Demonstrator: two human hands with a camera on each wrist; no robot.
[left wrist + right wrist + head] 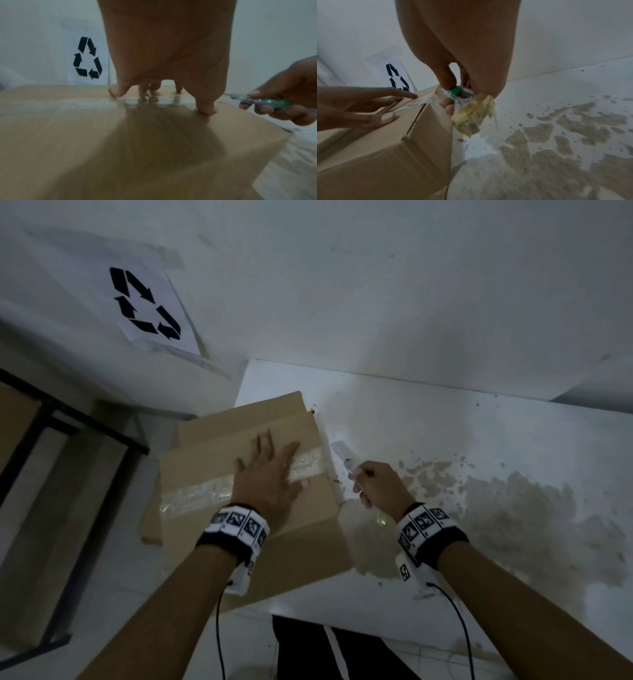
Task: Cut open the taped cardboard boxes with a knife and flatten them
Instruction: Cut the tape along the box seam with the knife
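Note:
A brown cardboard box (212,460) sits on the left end of a white table (445,433). Clear tape (191,494) runs across its top seam. My left hand (270,474) lies flat on the box top with fingers spread over the tape; in the left wrist view its fingertips (207,109) press the cardboard (85,135). My right hand (373,484) grips a utility knife (346,460) just off the box's right edge, blade pointing up and away. In the right wrist view the knife (458,93) has a green part and a crumpled wad of tape (471,116) hangs from it.
A recycling-symbol sheet (147,302) hangs on the white wall behind the box. A black metal rack (68,426) with cardboard stands at left. The table surface at right is worn, with brown patches (513,518). Cables trail from both wristbands.

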